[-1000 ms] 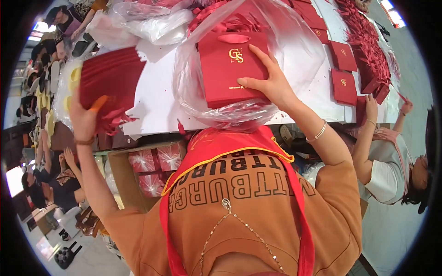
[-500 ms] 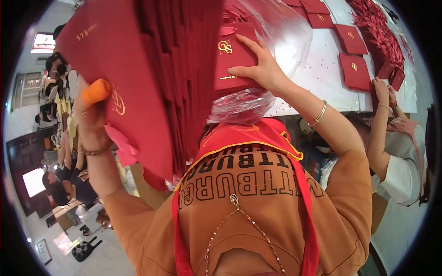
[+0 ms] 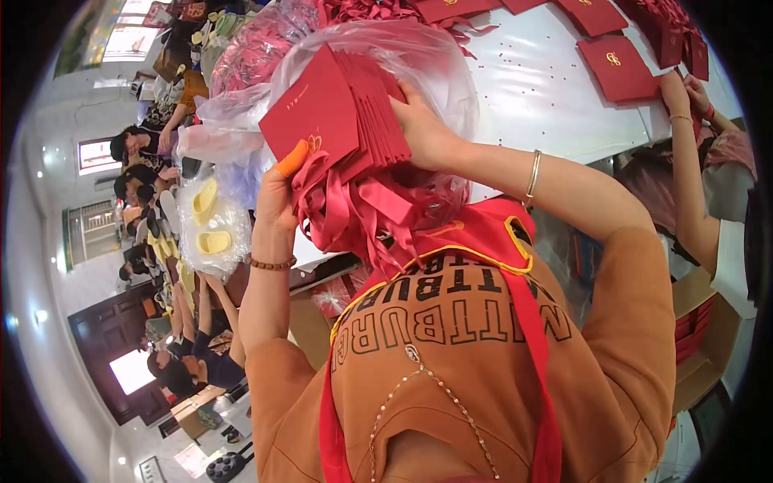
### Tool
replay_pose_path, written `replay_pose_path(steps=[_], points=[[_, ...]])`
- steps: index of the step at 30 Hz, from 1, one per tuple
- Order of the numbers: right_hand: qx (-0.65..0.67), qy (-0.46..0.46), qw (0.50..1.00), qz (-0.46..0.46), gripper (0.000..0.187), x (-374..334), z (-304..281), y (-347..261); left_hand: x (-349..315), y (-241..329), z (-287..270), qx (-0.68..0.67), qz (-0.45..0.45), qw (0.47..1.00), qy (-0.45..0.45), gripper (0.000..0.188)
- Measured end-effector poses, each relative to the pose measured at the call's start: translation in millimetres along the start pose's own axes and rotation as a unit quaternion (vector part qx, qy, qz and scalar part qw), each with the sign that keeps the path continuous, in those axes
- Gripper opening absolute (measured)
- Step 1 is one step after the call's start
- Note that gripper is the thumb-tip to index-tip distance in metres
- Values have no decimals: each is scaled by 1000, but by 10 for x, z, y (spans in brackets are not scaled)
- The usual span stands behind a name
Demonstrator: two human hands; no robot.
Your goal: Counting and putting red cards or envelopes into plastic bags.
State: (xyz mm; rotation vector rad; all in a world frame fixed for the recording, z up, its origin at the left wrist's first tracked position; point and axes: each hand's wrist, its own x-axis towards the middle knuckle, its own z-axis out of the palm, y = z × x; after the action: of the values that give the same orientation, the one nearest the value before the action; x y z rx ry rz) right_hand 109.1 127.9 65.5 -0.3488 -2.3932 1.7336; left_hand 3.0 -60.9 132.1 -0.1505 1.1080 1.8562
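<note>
A thick stack of flat red gift bags [image 3: 314, 117] with gold print is held up between my hands, tilted over the table edge. Loose red ribbons [image 3: 350, 205] hang from its near end. My left hand [image 3: 276, 193] grips the near left corner, its thumb in an orange finger cover [image 3: 291, 158]. From the right, my right hand [image 3: 423, 129] is closed against the side of the stack; some of its fingers are hidden behind it. Beneath and behind lies a clear plastic bag [image 3: 451, 76].
More red gift bags [image 3: 616, 71] lie on the white table [image 3: 539, 133] at the far right, near another person's hands [image 3: 680, 95]. Yellow slippers [image 3: 212, 242] in clear wrap are to the left. A cardboard box [image 3: 700, 370] stands at the lower right. Several people work at the left.
The stack has moved away from my chest and down toward the table, turned so its ribbons hang toward me. My right hand has left the bags on the plastic and now grips the stack.
</note>
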Motion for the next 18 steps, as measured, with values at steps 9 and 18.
replay_pose_path(steps=[9, 18], points=[[-8, -9, 1000, -22, 59, 56, 39, 195, 104, 27, -124, 27, -2, 1000, 9, 26], [58, -155, 986, -21, 102, 68, -221, 167, 67, 16, 14, 69, -27, 997, 3, 30]])
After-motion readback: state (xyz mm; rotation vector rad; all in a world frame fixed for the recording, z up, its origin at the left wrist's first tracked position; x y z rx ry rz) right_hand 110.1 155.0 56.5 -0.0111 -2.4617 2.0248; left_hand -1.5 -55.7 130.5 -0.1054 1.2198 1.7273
